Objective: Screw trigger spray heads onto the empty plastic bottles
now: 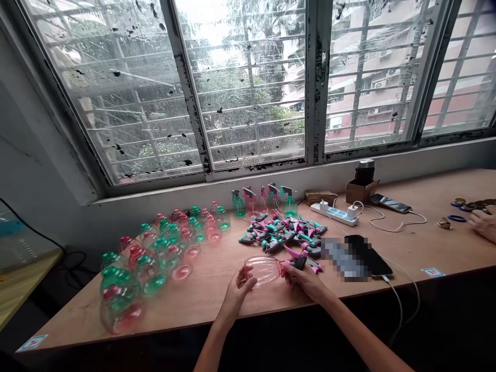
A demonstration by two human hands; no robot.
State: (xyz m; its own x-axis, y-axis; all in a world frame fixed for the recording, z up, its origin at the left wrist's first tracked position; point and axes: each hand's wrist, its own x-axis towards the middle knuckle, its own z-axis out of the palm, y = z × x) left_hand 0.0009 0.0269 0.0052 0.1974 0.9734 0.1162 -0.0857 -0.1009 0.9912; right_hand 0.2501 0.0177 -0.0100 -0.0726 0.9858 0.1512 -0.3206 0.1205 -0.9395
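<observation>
A clear pink spray bottle (pixel 263 269) lies on its side at the front of the wooden table (pixel 201 289), held between both hands. My left hand (pixel 238 290) is wrapped round its base. My right hand (pixel 304 279) grips the pink and black trigger sprayer head (pixel 296 260) at the bottle's neck. Just beyond lies a pile of loose pink, teal and black sprayer heads (pixel 281 232). Several pink and green bottles without heads (pixel 155 258) are spread over the left part of the table.
Several finished spray bottles (pixel 263 202) stand by the wall under the window. A power strip (pixel 335 213), a phone on a cable (pixel 389 203), a black phone (pixel 366 256) and a small box (pixel 361 188) lie right. Another person's hand (pixel 482 223) rests at the far right near small rings.
</observation>
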